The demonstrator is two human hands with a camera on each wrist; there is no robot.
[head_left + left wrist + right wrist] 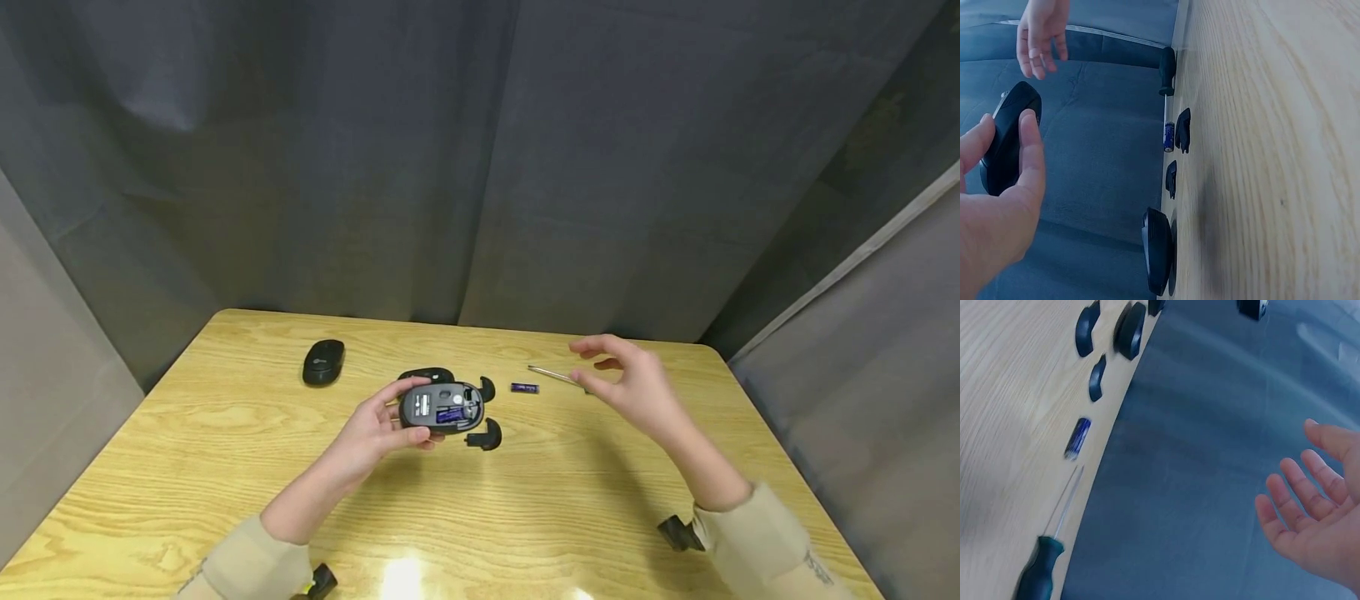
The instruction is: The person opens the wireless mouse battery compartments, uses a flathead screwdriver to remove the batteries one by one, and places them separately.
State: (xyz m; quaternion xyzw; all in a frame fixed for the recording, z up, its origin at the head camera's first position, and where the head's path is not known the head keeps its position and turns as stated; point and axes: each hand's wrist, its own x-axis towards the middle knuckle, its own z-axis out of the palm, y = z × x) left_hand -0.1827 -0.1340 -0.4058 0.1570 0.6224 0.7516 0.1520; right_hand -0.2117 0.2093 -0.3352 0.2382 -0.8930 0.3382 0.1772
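Note:
My left hand (pixel 369 429) holds a black computer mouse (pixel 423 406) above the table, thumb on one side and fingers on the other. The mouse's underside faces up, and its uncovered compartment shows a dark blue battery (pixel 450 415). My right hand (pixel 632 382) is raised at the right, holding nothing, its fingers spread and slightly bent in the right wrist view. Below it lies a screwdriver (pixel 1038 569) with a dark handle and a thin metal shaft. A loose blue battery (pixel 525 388) lies near the screwdriver's tip.
Two small black curved covers (pixel 487 388) (pixel 489 435) lie to the right of the held mouse. Another black mouse (pixel 424 374) sits partly hidden behind it, and a further black mouse (pixel 323 362) is at the table's left. Grey curtains (pixel 480 167) hang behind the wooden table (pixel 525 517).

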